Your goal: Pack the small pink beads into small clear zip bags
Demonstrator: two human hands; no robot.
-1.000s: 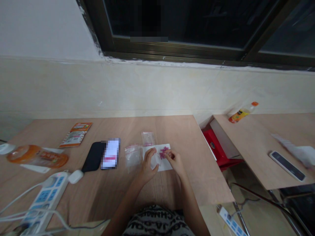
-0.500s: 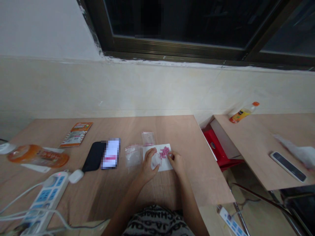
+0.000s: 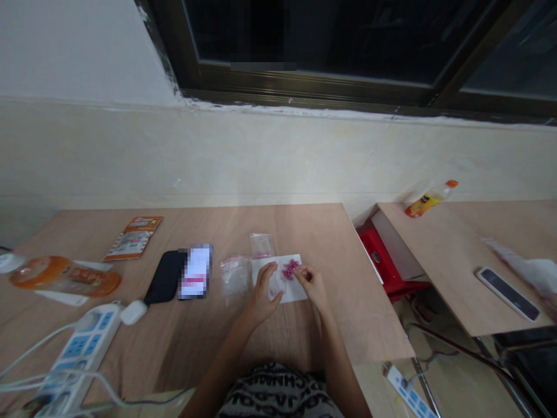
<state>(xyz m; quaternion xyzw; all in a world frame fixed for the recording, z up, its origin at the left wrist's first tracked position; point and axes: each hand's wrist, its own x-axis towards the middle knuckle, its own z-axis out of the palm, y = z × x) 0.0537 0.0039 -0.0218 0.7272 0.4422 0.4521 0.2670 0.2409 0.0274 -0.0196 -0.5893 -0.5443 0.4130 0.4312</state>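
A small heap of pink beads (image 3: pixel 289 269) lies on a white sheet of paper (image 3: pixel 294 291) on the wooden table (image 3: pixel 183 337). My right hand (image 3: pixel 312 287) is at the heap's right edge with its fingertips pinched; what they hold is too small to see. My left hand (image 3: pixel 262 293) rests on the paper's left part, fingers curled round a small clear bag (image 3: pixel 275 283). Another clear bag (image 3: pixel 235 274) lies just left of the paper and a third (image 3: pixel 261 244) just behind it.
Left of the bags lie a black phone (image 3: pixel 166 277) and a blurred card (image 3: pixel 195 271), an orange packet (image 3: pixel 135 237), an orange bottle (image 3: pixel 65 277) and a power strip (image 3: pixel 82 348). A second table (image 3: pixel 448 255) at the right carries a drink bottle (image 3: pixel 430 200) and a remote (image 3: pixel 507 293).
My right hand's fingertips have shifted slightly at the bead heap, back toward it after drawing off a little. My left hand has stayed on the paper.
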